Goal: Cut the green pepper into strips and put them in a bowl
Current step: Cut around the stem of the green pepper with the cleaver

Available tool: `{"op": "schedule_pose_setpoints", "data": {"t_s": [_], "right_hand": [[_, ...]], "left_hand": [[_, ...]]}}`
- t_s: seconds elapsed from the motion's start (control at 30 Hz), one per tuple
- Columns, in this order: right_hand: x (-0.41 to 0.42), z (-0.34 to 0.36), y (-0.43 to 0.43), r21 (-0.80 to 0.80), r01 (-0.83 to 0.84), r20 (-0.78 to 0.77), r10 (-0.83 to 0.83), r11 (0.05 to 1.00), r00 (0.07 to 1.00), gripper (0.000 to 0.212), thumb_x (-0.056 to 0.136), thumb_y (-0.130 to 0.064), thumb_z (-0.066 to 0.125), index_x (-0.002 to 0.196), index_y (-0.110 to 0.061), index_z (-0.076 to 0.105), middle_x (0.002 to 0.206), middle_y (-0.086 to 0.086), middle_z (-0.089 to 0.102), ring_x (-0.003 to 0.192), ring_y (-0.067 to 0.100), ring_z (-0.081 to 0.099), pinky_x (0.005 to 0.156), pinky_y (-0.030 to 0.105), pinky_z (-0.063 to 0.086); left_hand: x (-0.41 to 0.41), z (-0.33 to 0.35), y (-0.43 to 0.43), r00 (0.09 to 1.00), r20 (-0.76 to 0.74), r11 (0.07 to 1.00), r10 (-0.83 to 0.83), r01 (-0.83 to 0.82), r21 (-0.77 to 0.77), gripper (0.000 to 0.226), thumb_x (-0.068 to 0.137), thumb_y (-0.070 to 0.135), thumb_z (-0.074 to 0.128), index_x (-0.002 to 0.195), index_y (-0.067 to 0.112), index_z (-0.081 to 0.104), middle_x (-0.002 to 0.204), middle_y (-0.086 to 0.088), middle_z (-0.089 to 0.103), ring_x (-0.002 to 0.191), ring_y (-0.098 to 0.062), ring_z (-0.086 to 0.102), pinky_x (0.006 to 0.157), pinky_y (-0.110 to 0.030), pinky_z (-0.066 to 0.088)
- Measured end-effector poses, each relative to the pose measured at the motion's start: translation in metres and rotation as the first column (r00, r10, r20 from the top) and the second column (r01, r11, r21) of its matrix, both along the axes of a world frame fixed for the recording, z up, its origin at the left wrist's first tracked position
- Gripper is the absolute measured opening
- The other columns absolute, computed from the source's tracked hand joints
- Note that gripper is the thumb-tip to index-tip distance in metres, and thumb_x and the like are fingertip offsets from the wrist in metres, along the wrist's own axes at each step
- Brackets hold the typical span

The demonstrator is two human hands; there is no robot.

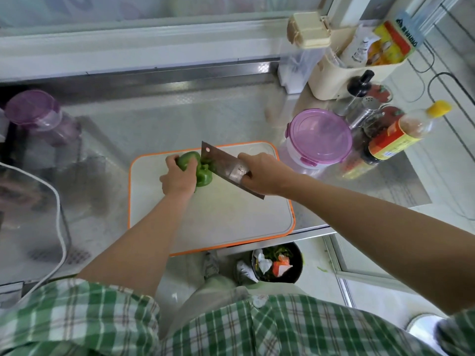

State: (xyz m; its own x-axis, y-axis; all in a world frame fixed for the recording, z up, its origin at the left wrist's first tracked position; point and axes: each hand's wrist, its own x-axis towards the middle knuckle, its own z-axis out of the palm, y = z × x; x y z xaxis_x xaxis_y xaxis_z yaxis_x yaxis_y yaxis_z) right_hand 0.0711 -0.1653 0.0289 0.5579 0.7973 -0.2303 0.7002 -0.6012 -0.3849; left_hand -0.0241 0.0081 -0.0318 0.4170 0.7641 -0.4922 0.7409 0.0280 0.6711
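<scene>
Stainless steel counter (159, 119) runs beneath a frosted window (128, 9) with a white sill (128, 44); soft daylight comes through the glass; pale floor (316, 255) lies below, a dark waste bin (298, 274) standing on it.

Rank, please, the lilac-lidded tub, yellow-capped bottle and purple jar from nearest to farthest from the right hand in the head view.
1. Lilac-lidded tub, just beside the right hand.
2. Yellow-capped bottle, farther right.
3. Purple jar, far left.

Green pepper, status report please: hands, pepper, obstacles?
Left hand grips green pepper on cutting board. Right hand holds cleaver, blade at pepper. No strips seen yet. Lidded container stands right of board.
</scene>
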Motion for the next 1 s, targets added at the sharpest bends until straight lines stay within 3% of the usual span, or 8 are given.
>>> {"op": "schedule_pose_setpoints", "data": {"t_s": [0.17, 0.23, 0.5, 0.67, 0.77, 1.0], "right_hand": [[-0.002, 0.008, -0.005, -0.034, 0.002, -0.044, -0.004, 0.999, 0.999, 0.010, 0.086, -0.021, 0.050, 0.089, -0.016, 0.042, 0.088, 0.019, 0.058, 0.084, 0.038, 0.052, 0.063, 0.035, 0.032], [-0.002, 0.010, -0.008, -0.034, 0.009, -0.057, -0.011, 0.999, 0.998, 0.015, 0.086, -0.019, 0.051, 0.085, -0.018, 0.036, 0.083, 0.017, 0.056, 0.077, 0.034, 0.047, 0.062, 0.034, 0.030], [-0.005, 0.010, -0.013, -0.007, 0.013, -0.081, -0.013, 1.000, 0.997, 0.008, 0.088, -0.015, 0.051, 0.087, -0.011, 0.044, 0.089, 0.021, 0.061, 0.078, 0.034, 0.048, 0.064, 0.031, 0.027], [-0.004, 0.009, -0.015, -0.033, 0.045, -0.112, -0.048, 0.998, 0.993, 0.012, 0.088, -0.016, 0.050, 0.084, -0.013, 0.039, 0.080, 0.013, 0.053, 0.075, 0.030, 0.042, 0.064, 0.031, 0.027], [-0.004, 0.005, -0.015, -0.037, 0.066, -0.115, -0.070, 0.997, 0.991, 0.009, 0.090, -0.018, 0.050, 0.088, -0.013, 0.044, 0.085, 0.016, 0.057, 0.080, 0.033, 0.049, 0.064, 0.032, 0.030], [-0.006, 0.000, -0.022, -0.070, 0.094, -0.138, -0.103, 0.993, 0.985, 0.017, 0.089, -0.020, 0.051, 0.099, -0.007, 0.051, 0.094, 0.019, 0.062, 0.087, 0.037, 0.055, 0.066, 0.034, 0.038]], "left_hand": [[0.002, 0.004, -0.005, 1.000, -0.007, 0.999, 0.026, -0.026, -0.021, 0.051, 0.093, 0.051, 0.045, 0.137, 0.029, 0.035, 0.130, -0.022, 0.038, 0.109, -0.041, 0.051, 0.102, -0.042, 0.043], [0.003, 0.005, -0.005, 1.000, -0.003, 0.999, 0.023, -0.023, -0.031, 0.052, 0.092, 0.051, 0.046, 0.137, 0.029, 0.034, 0.131, -0.020, 0.036, 0.109, -0.041, 0.051, 0.102, -0.042, 0.043], [-0.002, 0.004, -0.006, 0.996, 0.011, 0.995, -0.093, 0.093, -0.047, 0.084, 0.072, 0.057, 0.074, 0.138, 0.031, 0.028, 0.130, -0.014, 0.029, 0.092, -0.028, 0.049, 0.097, -0.042, 0.050], [-0.002, 0.007, -0.009, 0.978, -0.073, 0.974, -0.196, 0.203, 0.104, 0.075, 0.082, 0.051, 0.065, 0.141, 0.023, 0.028, 0.130, -0.017, 0.034, 0.102, -0.035, 0.052, 0.091, -0.032, 0.045], [0.000, 0.009, -0.011, 0.966, -0.107, 0.952, -0.237, 0.253, 0.173, 0.069, 0.087, 0.046, 0.060, 0.142, 0.017, 0.030, 0.132, -0.019, 0.034, 0.109, -0.040, 0.053, 0.092, -0.035, 0.042], [0.001, 0.002, -0.008, 0.944, -0.096, 0.931, -0.316, 0.328, 0.163, 0.073, 0.087, 0.042, 0.064, 0.145, 0.017, 0.028, 0.133, -0.018, 0.030, 0.106, -0.041, 0.055, 0.096, -0.043, 0.049]]}}
